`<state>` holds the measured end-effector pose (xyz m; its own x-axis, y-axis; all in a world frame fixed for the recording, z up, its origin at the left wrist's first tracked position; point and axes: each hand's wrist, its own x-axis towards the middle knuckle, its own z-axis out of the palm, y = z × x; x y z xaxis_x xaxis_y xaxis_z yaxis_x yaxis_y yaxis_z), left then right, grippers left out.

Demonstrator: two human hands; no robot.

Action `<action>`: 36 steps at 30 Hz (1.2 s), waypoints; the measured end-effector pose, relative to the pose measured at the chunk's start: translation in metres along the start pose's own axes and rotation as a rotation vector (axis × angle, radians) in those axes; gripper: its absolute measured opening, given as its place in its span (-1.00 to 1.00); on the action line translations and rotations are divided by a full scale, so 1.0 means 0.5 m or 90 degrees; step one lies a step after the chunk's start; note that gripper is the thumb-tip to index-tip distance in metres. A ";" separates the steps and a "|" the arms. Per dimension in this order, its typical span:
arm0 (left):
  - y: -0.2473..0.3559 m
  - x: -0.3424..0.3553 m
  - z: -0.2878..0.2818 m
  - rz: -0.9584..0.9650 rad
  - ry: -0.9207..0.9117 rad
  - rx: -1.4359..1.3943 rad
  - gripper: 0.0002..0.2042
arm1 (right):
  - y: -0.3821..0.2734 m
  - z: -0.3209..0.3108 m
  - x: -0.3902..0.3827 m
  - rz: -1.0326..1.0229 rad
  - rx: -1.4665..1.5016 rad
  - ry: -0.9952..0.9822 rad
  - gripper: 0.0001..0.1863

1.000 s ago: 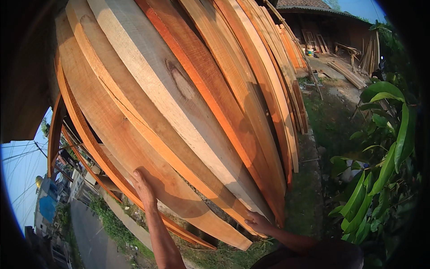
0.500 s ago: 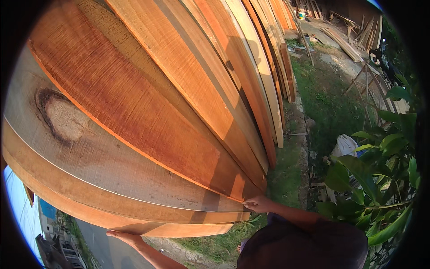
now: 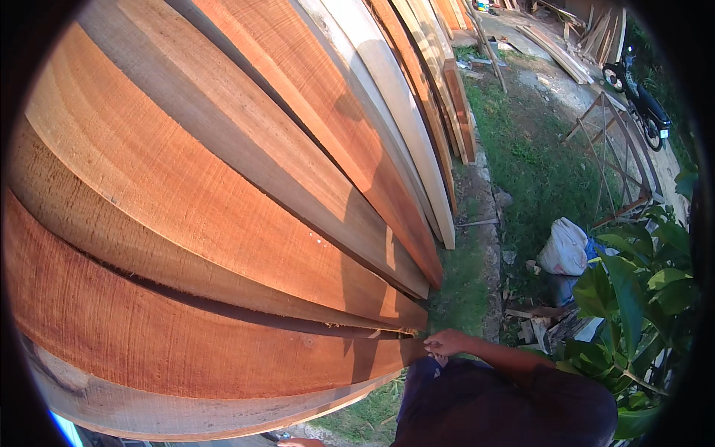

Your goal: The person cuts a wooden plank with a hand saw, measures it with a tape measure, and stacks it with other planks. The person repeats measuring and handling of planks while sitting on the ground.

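Several long wooden planks lean in a row, fanned across the left and middle of the view. My right hand [image 3: 445, 343] is closed at the lower right end of a wide reddish-brown plank [image 3: 186, 346], gripping its edge. Below that plank lies a greyish plank [image 3: 186, 411] with a dark knot at its far left. Above it, a dark gap separates it from a rough-faced tan plank [image 3: 141, 231]. Only a sliver of my left hand [image 3: 302, 442] shows at the bottom edge, below the greyish plank; its fingers are hidden.
On the right are leafy branches [image 3: 622, 298], a white sack [image 3: 564, 247] and scrap wood [image 3: 551, 328]. Farther off stand a triangular frame [image 3: 618, 156] and a motorbike [image 3: 646, 110]. A low concrete edge [image 3: 488, 246] runs beside the grass.
The view has shifted. The reddish-brown plank now sits lower and nearer me, with a wider gap behind it. My left hand has mostly left the picture; my right hand remains at the plank's end.
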<state>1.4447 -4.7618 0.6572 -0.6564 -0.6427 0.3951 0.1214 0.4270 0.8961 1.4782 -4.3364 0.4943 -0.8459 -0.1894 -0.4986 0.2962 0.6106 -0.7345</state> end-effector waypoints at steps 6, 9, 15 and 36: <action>0.029 -0.258 0.138 -0.367 -0.491 -0.043 -0.36 | 0.053 -0.065 -0.006 -0.012 -0.027 0.079 -0.46; 0.049 -0.314 0.209 -0.482 -0.635 -0.029 -0.39 | 0.081 -0.117 0.005 0.014 0.050 0.088 -0.47; 0.082 -0.382 0.373 -0.558 -0.766 -0.002 -0.44 | 0.179 -0.270 0.088 -0.058 -0.062 0.132 -0.49; 0.550 -0.256 1.003 0.454 -0.138 0.133 -0.55 | 0.393 -0.776 0.339 -0.096 0.026 -0.024 -0.34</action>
<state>1.1885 -4.2432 0.7518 -0.6058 -0.0371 0.7947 0.4407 0.8160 0.3740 1.2211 -3.9504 0.4442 -0.8647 -0.3058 -0.3984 0.1862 0.5415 -0.8198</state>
